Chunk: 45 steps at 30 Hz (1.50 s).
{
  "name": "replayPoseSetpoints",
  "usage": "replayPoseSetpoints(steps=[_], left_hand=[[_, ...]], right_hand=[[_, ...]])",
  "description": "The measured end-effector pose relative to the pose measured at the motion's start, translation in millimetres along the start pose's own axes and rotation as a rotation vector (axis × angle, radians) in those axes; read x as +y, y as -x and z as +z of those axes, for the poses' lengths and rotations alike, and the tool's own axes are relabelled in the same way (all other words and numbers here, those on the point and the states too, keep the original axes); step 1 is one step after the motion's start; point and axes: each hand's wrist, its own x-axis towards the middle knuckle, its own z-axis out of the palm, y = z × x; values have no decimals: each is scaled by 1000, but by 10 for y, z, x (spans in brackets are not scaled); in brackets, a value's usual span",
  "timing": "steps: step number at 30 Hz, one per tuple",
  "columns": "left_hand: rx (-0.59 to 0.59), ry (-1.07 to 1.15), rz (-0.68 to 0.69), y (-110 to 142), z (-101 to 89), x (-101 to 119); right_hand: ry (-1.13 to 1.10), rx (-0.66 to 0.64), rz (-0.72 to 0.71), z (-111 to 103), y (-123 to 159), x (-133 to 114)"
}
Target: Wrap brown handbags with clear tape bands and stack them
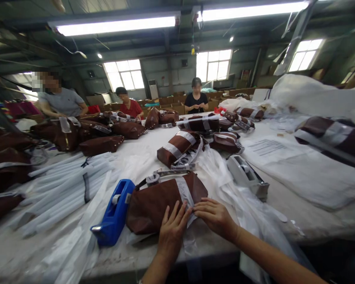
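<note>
A brown bag lies at the table's front edge with a translucent plastic strip around its body. My left hand rests flat on the bag's front, fingers stretched out and fingertips touching the strip. My right hand is at the bag's right end, its fingers drawn together at the strip's edge beside my left fingertips; its thumb is mostly hidden. Below the hands, a loose length of the plastic hangs over the table edge. A blue tape dispenser stands just left of the bag.
A grey tape dispenser stands to the right. Rolled white strips lie left, thin white sheets right. Behind the bag sit several wrapped brown bags. Co-workers are across the table; another wrapped bag is far right.
</note>
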Motion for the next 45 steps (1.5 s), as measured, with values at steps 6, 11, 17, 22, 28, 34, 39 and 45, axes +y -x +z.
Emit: replayPoseSetpoints(steps=[6,11,17,22,28,34,39,45], left_hand=[[111,-22,33,27,111,-15],[34,56,6,1,13,-5],[-204,103,-13,-10,-106,-14],[-274,114,-15,0,-114,-15],[-274,113,-12,5,-115,-19],[-262,94,-10,-9,-146,-9],[-247,68,-14,-6,-127,-1],[-204,53,4,21,-74,-5]], right_hand=[[-11,-4,-12,15,78,-87],[-32,-26,27,-6,175,-157],[-92,-311,215,-107,473,-511],[-159,-657,155,-3,632,-749],[-155,-315,22,315,722,-677],[-124,-153,40,104,754,-677],[-219,-262,115,-303,786,-718],[-45,-169,183,-356,-4,-245]])
